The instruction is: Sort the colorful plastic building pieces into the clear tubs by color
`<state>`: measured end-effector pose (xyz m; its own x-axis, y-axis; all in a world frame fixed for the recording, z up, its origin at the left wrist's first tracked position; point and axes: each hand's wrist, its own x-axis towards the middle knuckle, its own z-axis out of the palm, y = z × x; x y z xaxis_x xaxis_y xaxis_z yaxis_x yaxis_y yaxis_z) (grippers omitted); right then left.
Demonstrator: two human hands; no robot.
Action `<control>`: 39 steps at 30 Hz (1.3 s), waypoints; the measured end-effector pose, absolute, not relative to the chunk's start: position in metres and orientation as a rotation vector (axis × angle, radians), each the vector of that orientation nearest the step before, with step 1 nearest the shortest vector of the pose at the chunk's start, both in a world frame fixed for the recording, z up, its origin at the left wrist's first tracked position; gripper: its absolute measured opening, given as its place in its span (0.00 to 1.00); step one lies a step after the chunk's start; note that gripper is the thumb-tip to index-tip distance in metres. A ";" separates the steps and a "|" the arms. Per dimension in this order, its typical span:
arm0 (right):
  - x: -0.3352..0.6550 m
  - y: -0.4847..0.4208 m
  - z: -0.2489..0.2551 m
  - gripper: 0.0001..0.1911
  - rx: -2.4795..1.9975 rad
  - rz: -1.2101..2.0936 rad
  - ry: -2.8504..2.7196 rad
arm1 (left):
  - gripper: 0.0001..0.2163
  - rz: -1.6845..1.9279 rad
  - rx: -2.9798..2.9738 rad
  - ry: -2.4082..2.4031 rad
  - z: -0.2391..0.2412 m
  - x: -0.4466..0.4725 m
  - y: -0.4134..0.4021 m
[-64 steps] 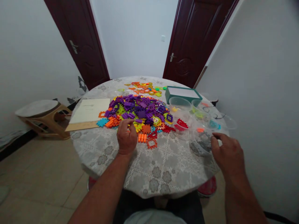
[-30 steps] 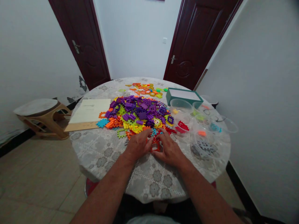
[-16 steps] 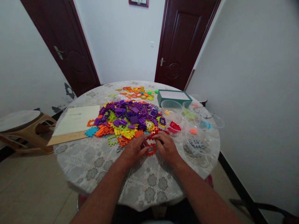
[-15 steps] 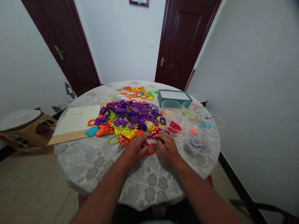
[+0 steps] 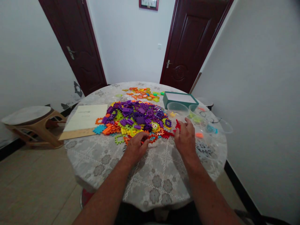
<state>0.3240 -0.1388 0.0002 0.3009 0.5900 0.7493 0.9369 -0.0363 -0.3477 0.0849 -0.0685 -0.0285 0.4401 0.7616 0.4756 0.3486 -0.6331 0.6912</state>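
You've R hand (image 5: pixel 186 137) at red pcs (image 5: pixel 177 124), L hand (image 5: pixel 136 145) by pile (image 5: pixel 140 112): apart, grips unclear; prob. placing, next needs clearing cup (image 5: pixel 177 110).

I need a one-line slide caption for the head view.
Left hand at a purple-topped pile of toothed plastic pieces, right hand at a red piece near clear tubs.

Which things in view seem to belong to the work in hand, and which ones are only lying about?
Probably in the work:
red piece held by the right hand
pile of coloured pieces, close by the left hand
clear tubs, some with pieces inside

Probably just lying about:
green box
cream sheet
stool
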 end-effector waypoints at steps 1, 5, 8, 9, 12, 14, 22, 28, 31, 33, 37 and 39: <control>0.321 -0.140 -0.002 0.19 -1.721 -0.531 -1.387 | 0.05 1.111 2.212 0.909 -0.029 0.085 -0.068; 0.298 -0.150 -0.005 0.17 -1.547 -0.377 -1.460 | 0.08 1.231 2.294 0.710 -0.029 0.086 -0.068; 0.276 -0.153 -0.009 0.14 -1.472 -0.069 -1.507 | 0.08 1.290 2.316 0.623 -0.027 0.087 -0.070; 0.270 -0.153 -0.012 0.14 -1.480 0.068 -1.514 | 0.07 1.304 2.320 0.614 -0.026 0.087 -0.070; 0.260 -0.146 -0.025 0.16 -1.499 0.509 -1.441 | 0.08 1.335 2.332 0.614 -0.024 0.087 -0.072; 0.261 -0.141 -0.033 0.17 -1.470 0.669 -1.322 | 0.08 1.334 2.352 0.625 -0.025 0.087 -0.072; 0.297 -0.145 -0.013 0.18 -1.502 0.070 -1.200 | 0.07 1.544 2.362 1.083 -0.031 0.080 -0.060; 0.334 -0.139 0.008 0.21 -1.702 -0.524 -1.319 | 0.07 1.726 2.188 1.147 -0.023 0.076 -0.060; 0.340 -0.136 0.000 0.25 -1.815 -0.607 -1.355 | 0.07 1.739 2.103 1.231 -0.019 0.071 -0.059; 0.334 -0.137 -0.006 0.26 -1.814 -0.637 -1.354 | 0.07 1.671 2.086 1.302 -0.018 0.065 -0.059; 0.301 -0.143 -0.017 0.23 -1.652 -0.514 -1.535 | 0.08 1.467 2.241 1.418 -0.024 0.046 -0.064; 0.278 -0.146 -0.022 0.24 -1.563 -0.329 -1.747 | 0.09 1.401 2.365 1.465 -0.030 0.034 -0.070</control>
